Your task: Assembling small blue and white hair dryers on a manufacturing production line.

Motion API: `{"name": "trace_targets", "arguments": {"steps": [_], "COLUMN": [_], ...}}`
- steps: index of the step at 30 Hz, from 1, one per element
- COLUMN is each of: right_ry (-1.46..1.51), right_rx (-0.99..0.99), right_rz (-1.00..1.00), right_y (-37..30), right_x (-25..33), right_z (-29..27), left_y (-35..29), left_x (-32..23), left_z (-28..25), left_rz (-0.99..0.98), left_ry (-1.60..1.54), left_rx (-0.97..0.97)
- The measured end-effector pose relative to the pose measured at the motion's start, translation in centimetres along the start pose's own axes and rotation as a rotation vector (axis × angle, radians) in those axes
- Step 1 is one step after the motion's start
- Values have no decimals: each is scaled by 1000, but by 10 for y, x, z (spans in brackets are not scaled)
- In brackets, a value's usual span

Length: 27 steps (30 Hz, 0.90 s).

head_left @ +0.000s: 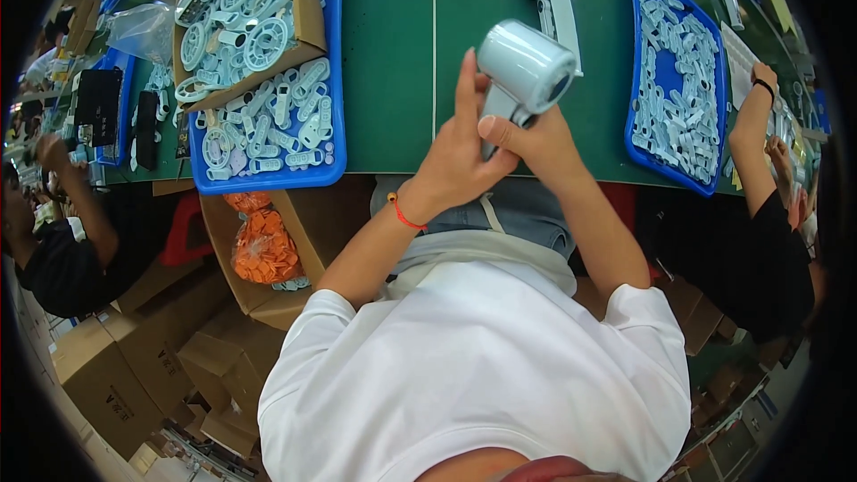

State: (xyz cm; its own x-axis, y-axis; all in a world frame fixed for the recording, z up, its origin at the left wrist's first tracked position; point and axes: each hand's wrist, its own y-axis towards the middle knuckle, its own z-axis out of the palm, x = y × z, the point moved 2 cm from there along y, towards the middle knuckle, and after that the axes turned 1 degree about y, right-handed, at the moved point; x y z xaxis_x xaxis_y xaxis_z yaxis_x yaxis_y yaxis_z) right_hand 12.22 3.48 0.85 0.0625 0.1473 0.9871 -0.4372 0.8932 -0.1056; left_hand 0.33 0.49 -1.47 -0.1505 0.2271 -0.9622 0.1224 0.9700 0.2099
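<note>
A pale blue-grey hair dryer (527,62) with a thick round barrel is held up over the near edge of the table, its handle pointing down. My left hand (460,156) closes around the handle from the left, with the index finger stretched up beside the barrel. From the other side, my right hand (546,145) grips the handle, its thumb lying across the front. Much of the handle is hidden by my fingers. Beyond it, a second hair dryer (564,22) of the same colour lies on the green table (388,62).
At left a blue tray (268,180) bears small pale parts and a cardboard box (308,0) of rings and strips. Another blue tray (636,62) of small parts lies right. Below sits an orange-filled bag (266,245) in a carton. People work on both sides.
</note>
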Motion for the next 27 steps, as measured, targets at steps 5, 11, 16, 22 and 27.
{"name": "trace_targets", "arguments": {"steps": [5,11,16,22,27], "right_ry": [46,-354,-486,-1219,-1123], "right_rx": [-80,-60,-85,74,233], "right_rz": [-724,-881,-475,-382,-322], "right_y": [0,10,12,5,-17], "right_x": [10,19,-15,8,10], "right_z": [-9,0,-10,6,-37], "left_y": [-10,-14,-33,-25,-16], "left_x": [6,7,-18,-61,-40], "left_z": [-23,-31,-16,-3,-9], "left_rz": [143,73,520,644,213], "left_ry": [87,229,310,836,1040], "left_rx": [-303,-253,-199,-197,46]}}
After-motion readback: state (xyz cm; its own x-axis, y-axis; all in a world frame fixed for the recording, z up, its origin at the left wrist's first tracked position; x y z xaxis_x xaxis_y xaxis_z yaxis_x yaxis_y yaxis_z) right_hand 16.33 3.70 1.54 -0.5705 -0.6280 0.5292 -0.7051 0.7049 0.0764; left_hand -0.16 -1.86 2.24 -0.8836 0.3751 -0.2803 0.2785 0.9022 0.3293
